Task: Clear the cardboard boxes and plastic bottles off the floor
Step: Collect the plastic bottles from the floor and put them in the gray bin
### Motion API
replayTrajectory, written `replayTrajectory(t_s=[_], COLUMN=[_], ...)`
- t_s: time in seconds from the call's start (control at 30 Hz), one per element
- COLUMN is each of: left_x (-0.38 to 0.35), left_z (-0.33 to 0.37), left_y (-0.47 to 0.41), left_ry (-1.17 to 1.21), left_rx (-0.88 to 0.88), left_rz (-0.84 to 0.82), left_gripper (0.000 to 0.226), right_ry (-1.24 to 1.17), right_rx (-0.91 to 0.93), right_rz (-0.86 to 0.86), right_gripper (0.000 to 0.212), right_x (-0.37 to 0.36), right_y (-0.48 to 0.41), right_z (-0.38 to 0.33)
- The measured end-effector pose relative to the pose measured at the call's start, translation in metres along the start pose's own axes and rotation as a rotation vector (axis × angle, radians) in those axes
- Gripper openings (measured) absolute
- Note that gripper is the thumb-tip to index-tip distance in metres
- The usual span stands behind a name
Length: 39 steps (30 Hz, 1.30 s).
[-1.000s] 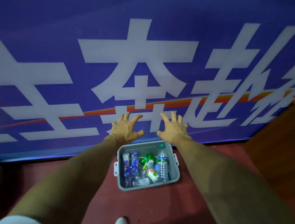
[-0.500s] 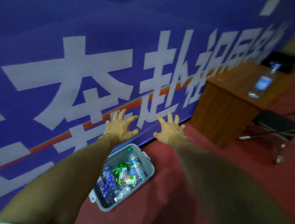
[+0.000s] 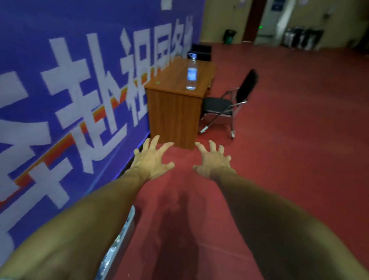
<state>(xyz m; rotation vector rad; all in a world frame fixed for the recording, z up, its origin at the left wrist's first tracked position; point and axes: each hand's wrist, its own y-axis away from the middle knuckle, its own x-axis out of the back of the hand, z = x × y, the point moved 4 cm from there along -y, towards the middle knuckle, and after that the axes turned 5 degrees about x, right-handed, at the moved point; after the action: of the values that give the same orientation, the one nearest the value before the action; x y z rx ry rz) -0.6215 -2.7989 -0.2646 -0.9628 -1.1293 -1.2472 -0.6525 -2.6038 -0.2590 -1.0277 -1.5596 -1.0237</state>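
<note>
The person stands next to a big blue cloth banner with white letters (image 3: pixel 76 71). Both arms reach out over the red floor (image 3: pixel 285 144). The left hand (image 3: pixel 152 159) and the right hand (image 3: pixel 213 162) hold nothing. The fingers of both are spread wide and bent a little, like claws.

1 tall clear plastic bottle with a blue label (image 3: pixel 191 73) stands upright on the brown wooden desk (image 3: pixel 173 80), close to the desk's near edge, toward the corner by the black folding chair (image 3: pixel 227 103). It is well apart from both hands.

Under the left arm, a grey plastic bin (image 3: pixel 125 232) peeks out. Only its rim shows, so the shiny things inside are probably bottles, but it is hard to tell. I see no cardboard boxes on this part of the floor.

What could go wrong? The bottle is tall and thin, so a fast or clumsy grab could knock it over, and it could roll off the desk. The bin sits close below the person, so a careless step could kick it and spill it. The chair's metal legs stick out beside the desk and could catch a foot.
</note>
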Motion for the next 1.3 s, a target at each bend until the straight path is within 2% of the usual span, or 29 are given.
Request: replayTrajectory(t_s=[0.23,0.6,0.77,1.13,1.3], left_x=[-0.038,-0.114,-0.14,-0.234,-0.266], left_z=[0.197,0.502,0.641,0.903,1.01], left_y=[0.046,0.191,0.254,0.37,0.439], left_ry=[-0.009,0.007,0.0,-0.027,-0.035], left_rx=[-0.263,-0.607,-0.829,-1.203,-1.365], left_rz=[-0.037,-0.138,-0.189,-0.346,-0.385], left_gripper=[0.069,0.069,0.069,0.07,0.071], right_ry=[-0.032,0.026,0.154,0.01,-0.098], right_rx=[-0.256,-0.588,-0.716,-1.224,-1.39], right_rz=[0.045,0.058,0.007,0.04,0.063], right_gripper=[0.086,0.085,0.088,0.098,0.093], right_x=[0.016,0.029,0.035,0.004,-0.018], right_y=[0.13,0.391,0.5,0.715,0.81], right_z=[0.171,0.408,0.507,0.682,0.739])
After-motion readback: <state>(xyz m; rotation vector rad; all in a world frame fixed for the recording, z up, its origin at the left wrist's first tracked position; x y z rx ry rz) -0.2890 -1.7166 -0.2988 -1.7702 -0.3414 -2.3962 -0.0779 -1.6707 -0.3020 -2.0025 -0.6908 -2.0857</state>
